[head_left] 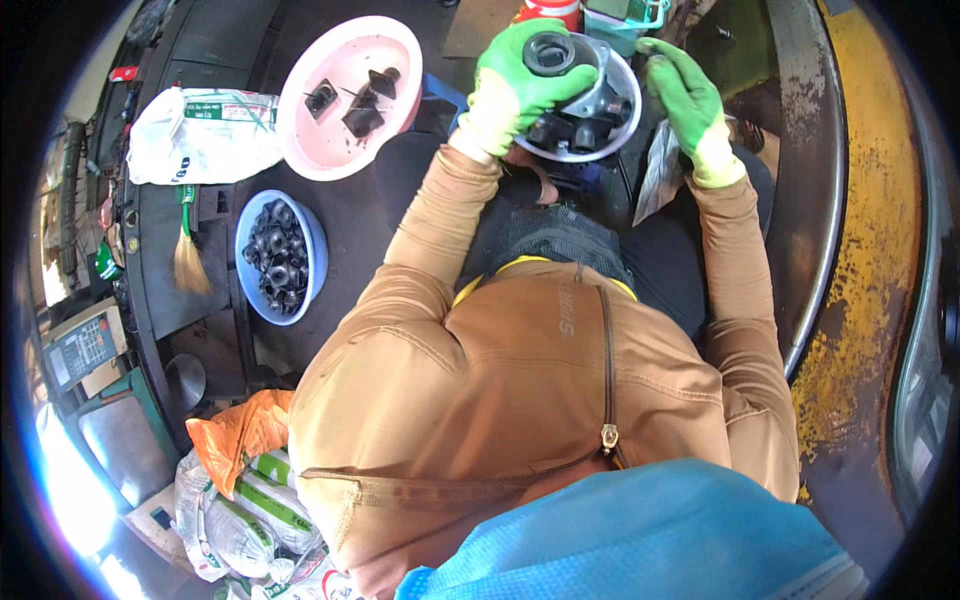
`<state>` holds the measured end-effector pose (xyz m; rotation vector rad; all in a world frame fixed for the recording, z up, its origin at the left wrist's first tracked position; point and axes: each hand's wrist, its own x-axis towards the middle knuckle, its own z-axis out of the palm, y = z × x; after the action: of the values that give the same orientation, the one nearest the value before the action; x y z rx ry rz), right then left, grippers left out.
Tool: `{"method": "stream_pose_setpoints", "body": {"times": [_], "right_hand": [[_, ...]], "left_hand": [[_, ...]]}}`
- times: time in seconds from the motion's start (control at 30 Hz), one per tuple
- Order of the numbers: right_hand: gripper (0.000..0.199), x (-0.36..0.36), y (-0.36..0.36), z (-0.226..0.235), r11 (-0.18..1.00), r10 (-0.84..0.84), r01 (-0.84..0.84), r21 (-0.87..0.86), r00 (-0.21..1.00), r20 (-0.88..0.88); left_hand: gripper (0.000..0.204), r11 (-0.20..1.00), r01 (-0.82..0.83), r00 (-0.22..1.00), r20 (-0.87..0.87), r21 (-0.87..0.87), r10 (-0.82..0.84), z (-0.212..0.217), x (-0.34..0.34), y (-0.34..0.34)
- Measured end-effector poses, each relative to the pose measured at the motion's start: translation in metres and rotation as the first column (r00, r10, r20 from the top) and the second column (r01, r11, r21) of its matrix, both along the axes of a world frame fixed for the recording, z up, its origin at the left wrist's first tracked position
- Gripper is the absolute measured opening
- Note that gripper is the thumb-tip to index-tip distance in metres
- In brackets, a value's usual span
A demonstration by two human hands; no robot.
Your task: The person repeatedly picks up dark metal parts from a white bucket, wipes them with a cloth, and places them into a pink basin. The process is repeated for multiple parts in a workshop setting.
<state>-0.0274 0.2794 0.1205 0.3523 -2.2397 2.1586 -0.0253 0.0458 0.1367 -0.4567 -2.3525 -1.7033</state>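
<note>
My left hand (pixel 512 88), in a green glove with a pale yellow-green cuff, is closed on a black ring-shaped part (pixel 549 54) with a round opening facing up. It is held over a white basin (pixel 578 157) with several black parts (pixel 592 112) in it. To the right of that basin, my right hand (pixel 688 100), gloved the same way, is raised with its fingertips pinched together. Something small and dark shows at those fingertips, too small to name.
Left of my arms are a pink basin (pixel 290 125) with flat dark pieces and a blue basin (pixel 319 245) full of black parts. A white sack (pixel 205 150) and a straw broom (pixel 190 262) lie beyond. A worn yellow metal edge (pixel 875 220) runs along the right.
</note>
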Motion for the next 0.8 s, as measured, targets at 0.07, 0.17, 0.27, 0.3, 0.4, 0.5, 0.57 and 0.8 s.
{"method": "stream_pose_setpoints", "body": {"times": [0.07, 0.17, 0.27, 0.3, 0.4, 0.5, 0.57, 0.8], "right_hand": [[0.03, 0.002, -0.002, -0.002, 0.983, 0.132, -0.12, 0.136, 0.988, -0.085], [0.031, 0.001, -0.004, -0.007, 0.871, 0.22, 0.041, 0.489, 0.858, -0.464], [0.032, -0.003, -0.002, -0.01, 0.781, 0.34, 0.093, 0.617, 0.766, -0.546], [0.032, -0.003, -0.001, -0.01, 0.777, 0.342, 0.098, 0.622, 0.764, -0.547], [0.03, -0.004, 0.0, -0.008, 0.75, 0.38, 0.097, 0.655, 0.747, -0.546], [0.032, -0.004, 0.0, -0.005, 0.729, 0.385, -0.006, 0.685, 0.831, -0.402], [0.031, -0.004, 0.0, -0.003, 0.709, 0.422, -0.022, 0.705, 0.814, -0.399], [0.029, -0.004, 0.001, -0.011, 0.671, 0.419, 0.015, 0.741, 0.817, -0.396]], "left_hand": [[0.055, 0.966, -0.048, 0.962, -0.271, -0.254, -0.023, 0.003, -0.003, -0.004], [0.055, 0.944, 0.062, 0.985, -0.132, -0.324, -0.11, 0.009, -0.002, -0.005], [0.055, 0.911, 0.12, 0.985, -0.07, -0.394, -0.16, 0.015, 0.001, -0.003], [0.055, 0.9, 0.135, 0.983, -0.06, -0.415, -0.175, 0.017, 0.003, -0.002], [0.055, 0.88, 0.193, 0.98, 0.044, -0.434, -0.193, 0.02, 0.005, -0.001], [0.054, 0.839, 0.292, 0.956, 0.141, -0.459, -0.256, 0.024, 0.004, 0.0], [0.052, 0.806, 0.393, 0.917, 0.257, -0.443, -0.306, 0.027, 0.003, -0.001], [0.044, 0.797, 0.352, 0.935, 0.216, -0.491, -0.28, 0.035, 0.007, -0.002]]}}
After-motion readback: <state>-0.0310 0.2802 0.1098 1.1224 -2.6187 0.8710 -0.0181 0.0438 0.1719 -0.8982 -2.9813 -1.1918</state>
